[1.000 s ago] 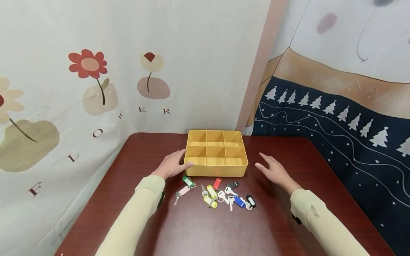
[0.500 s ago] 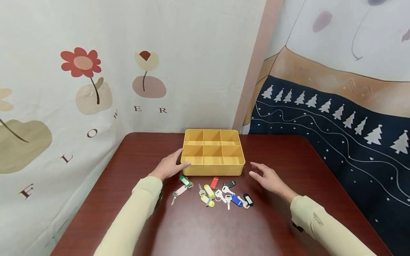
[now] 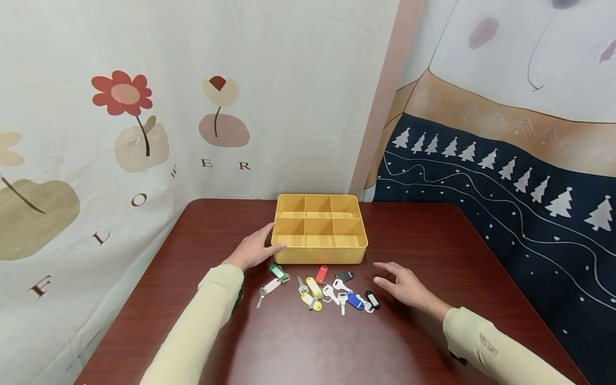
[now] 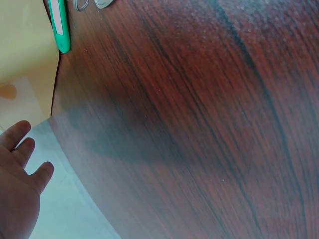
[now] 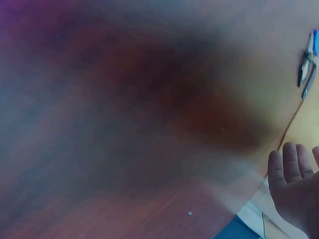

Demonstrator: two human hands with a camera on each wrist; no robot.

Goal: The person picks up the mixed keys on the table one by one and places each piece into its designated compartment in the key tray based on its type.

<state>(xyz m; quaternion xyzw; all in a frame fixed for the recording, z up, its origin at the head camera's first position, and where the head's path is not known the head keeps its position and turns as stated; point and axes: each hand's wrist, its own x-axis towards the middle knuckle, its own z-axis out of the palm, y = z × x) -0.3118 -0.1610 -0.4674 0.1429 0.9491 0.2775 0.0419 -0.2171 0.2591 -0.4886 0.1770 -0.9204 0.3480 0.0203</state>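
A yellow box (image 3: pixel 320 255) with several compartments stands at the back of the table. My left hand (image 3: pixel 252 249) is at its left front corner, thumb along the front and fingers extended by the side. In the left wrist view, the left hand's (image 4: pixel 20 174) fingers are straight. My right hand (image 3: pixel 404 283) hovers right of the keys, fingers loosely extended and holding nothing. Tagged keys lie before the box: a green tag (image 3: pixel 278 271), a pink tag (image 3: pixel 271 285), a red tag (image 3: pixel 322 275), yellow tags (image 3: pixel 314 287), a blue tag (image 3: pixel 355 301) and a black tag (image 3: pixel 372 300).
The dark red wooden table (image 3: pixel 308 347) carries the box and keys. A white curtain (image 3: pixel 298 96) with printed flowers hangs behind it. A dark blue cloth (image 3: pixel 481 198) with tree prints hangs along the right side.
My right hand has moved nearer, lower and slightly left, toward the level of the keys. My left hand stays at the box corner. The head view has shifted slightly.
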